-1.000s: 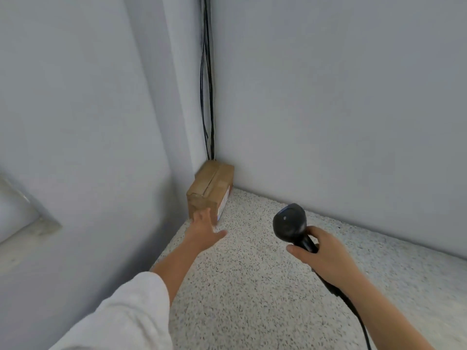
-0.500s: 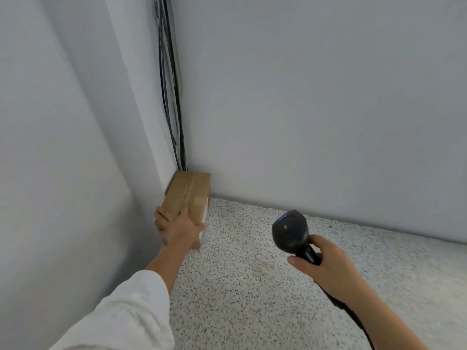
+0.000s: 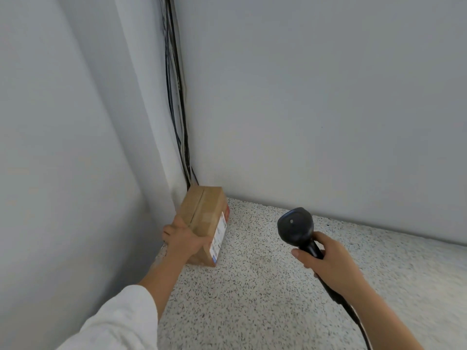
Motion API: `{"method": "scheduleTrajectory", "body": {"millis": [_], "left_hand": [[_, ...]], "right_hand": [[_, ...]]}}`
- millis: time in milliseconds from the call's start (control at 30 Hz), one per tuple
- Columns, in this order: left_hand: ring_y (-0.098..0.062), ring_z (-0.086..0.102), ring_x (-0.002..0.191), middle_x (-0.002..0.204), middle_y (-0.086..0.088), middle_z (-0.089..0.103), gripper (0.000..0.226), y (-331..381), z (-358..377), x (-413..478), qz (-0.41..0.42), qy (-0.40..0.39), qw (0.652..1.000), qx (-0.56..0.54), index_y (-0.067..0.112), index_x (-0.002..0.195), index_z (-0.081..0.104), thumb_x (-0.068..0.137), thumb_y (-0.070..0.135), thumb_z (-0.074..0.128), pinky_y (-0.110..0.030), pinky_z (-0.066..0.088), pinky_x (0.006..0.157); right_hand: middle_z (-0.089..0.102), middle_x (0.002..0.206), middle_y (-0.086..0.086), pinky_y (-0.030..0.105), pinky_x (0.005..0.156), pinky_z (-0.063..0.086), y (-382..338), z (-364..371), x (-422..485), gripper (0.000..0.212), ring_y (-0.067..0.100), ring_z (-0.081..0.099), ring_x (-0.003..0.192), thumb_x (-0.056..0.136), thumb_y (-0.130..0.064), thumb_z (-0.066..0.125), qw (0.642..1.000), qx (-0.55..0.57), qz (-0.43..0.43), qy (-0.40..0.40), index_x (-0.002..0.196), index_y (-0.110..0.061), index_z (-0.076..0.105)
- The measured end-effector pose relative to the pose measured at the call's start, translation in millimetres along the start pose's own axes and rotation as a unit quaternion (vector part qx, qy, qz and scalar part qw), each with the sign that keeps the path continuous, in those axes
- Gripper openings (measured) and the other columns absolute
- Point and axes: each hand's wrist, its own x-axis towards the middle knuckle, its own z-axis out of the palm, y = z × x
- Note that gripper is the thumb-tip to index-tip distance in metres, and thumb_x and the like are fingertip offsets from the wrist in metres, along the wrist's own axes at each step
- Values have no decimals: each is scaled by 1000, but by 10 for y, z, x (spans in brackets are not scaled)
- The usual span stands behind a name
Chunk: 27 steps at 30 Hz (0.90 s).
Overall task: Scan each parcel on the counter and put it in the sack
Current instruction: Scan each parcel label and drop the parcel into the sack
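Compared with one second back, the left hand (image 3: 183, 239) is no longer reaching with fingers spread but is gripping the near end of the cardboard box (image 3: 204, 210), which is still sitting in the counter's (image 3: 252, 299) back left corner below the wall cables (image 3: 177, 97). The box is showing a brown top with a lengthwise seam and a white printed label (image 3: 219, 236) on its right side. Its near end is lying under the thumb with the fingers curling round its left side, while the right hand (image 3: 328, 263) is wrapping its fingers round the barcode scanner's (image 3: 295, 227) handle above the counter.
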Motion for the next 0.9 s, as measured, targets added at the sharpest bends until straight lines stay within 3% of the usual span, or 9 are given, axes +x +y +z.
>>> {"method": "scheduleTrajectory", "body": {"millis": [100, 200, 400, 467, 567, 667, 733, 800, 900], "left_hand": [[-39, 22, 129, 135, -23, 22, 107, 38, 171, -424, 40, -19, 995, 84, 9, 139, 4, 69, 56, 71, -42, 24, 108], [-37, 24, 126, 131, -21, 24, 106, 91, 336, -856, 44, -38, 995, 82, 11, 138, 6, 67, 55, 72, -40, 27, 106], [-38, 27, 127, 135, -24, 25, 113, 263, 630, -1678, 4, -53, 998, 15, 10, 141, 3, 65, 54, 75, -39, 27, 106], [-38, 30, 128, 137, -23, 27, 116, 298, 799, -1931, -28, -83, 994, -60, 13, 142, 5, 61, 57, 77, -42, 30, 107], [-33, 47, 116, 130, -15, 43, 126, 305, 1122, -2319, -98, -183, 933, -294, 19, 140, 21, 40, 67, 81, -49, 51, 89], [-24, 56, 99, 120, -9, 50, 92, 363, 1394, -2839, -148, -244, 852, -438, 15, 131, 27, 64, 45, 82, -38, 56, 63], [-22, 52, 98, 112, -7, 46, 79, 412, 1581, -3122, -147, -252, 839, -459, 14, 124, 20, 73, 31, 78, -38, 53, 75], [-24, 45, 109, 108, -5, 40, 77, 458, 1709, -3303, -153, -263, 826, -475, 14, 124, 17, 76, 24, 76, -40, 47, 86], [-31, 36, 127, 124, -10, 30, 83, 532, 1823, -3424, -166, -297, 802, -492, 19, 128, 16, 75, 25, 78, -46, 46, 97]], "right_hand": [[61, 76, -8, 28, 66, 46, 88, -61, -196, 25, 9, 55, 63, 77, -34, 71, 1000, 10, -7, -6, 96, -29, 56], [62, 77, -6, 30, 67, 48, 251, -184, -466, 28, 11, 58, 66, 78, -34, 71, 1000, 15, -5, -10, 100, -25, 58], [65, 88, -2, 41, 75, 55, 664, -500, -1031, 37, 17, 64, 76, 77, -39, 70, 1000, 12, 2, -9, 107, -24, 56], [65, 90, -1, 42, 76, 55, 818, -613, -1218, 37, 18, 63, 77, 77, -37, 70, 1000, 14, 1, -5, 108, -22, 56], [64, 91, -1, 41, 77, 54, 1027, -747, -1484, 36, 18, 62, 79, 79, -35, 70, 1000, 13, 6, -2, 109, -21, 56], [64, 85, -3, 41, 73, 54, 1191, -849, -1709, 30, 19, 64, 77, 79, -31, 70, 1000, 25, 10, 3, 104, -21, 56], [64, 83, -3, 40, 73, 54, 1277, -924, -1849, 27, 19, 64, 76, 79, -31, 71, 999, 36, 19, 6, 100, -24, 55], [65, 82, -2, 38, 70, 54, 1354, -1005, -1969, 27, 19, 64, 74, 78, -33, 71, 998, 45, 30, 10, 98, -26, 55], [66, 76, 2, 38, 68, 53, 1446, -1118, -2091, 23, 19, 62, 65, 77, -34, 71, 998, 51, 37, 17, 92, -25, 56]]}}
